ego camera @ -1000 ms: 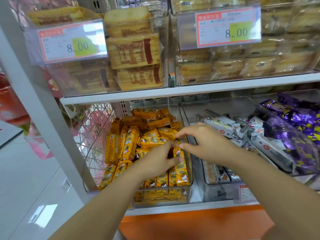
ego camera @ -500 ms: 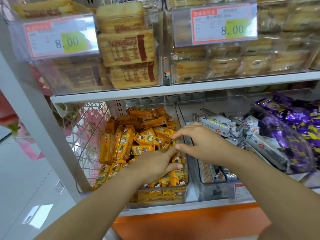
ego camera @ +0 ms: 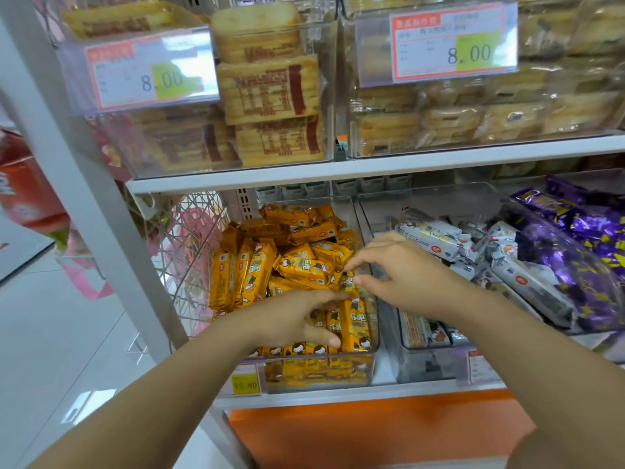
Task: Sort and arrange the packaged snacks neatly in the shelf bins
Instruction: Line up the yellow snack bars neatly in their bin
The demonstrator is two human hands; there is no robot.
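Orange-yellow foil snack packets (ego camera: 304,269), cartoon-printed: kept in the left clear plastic shelf bin (ego camera: 318,374); rows are stood upright along its front wall and left side, and the rest are heaped loosely behind. White wrapped snack bars (ego camera: 429,233): piled askew in the adjoining clear plastic bin (ego camera: 426,367). Purple foil packets (ego camera: 592,231): heaped at far right.

Left grip (ego camera: 291,321) and right grip (ego camera: 400,277): bare hands with short, plain fingernails, on bare forearms, uncovered down to the lower edge of view.
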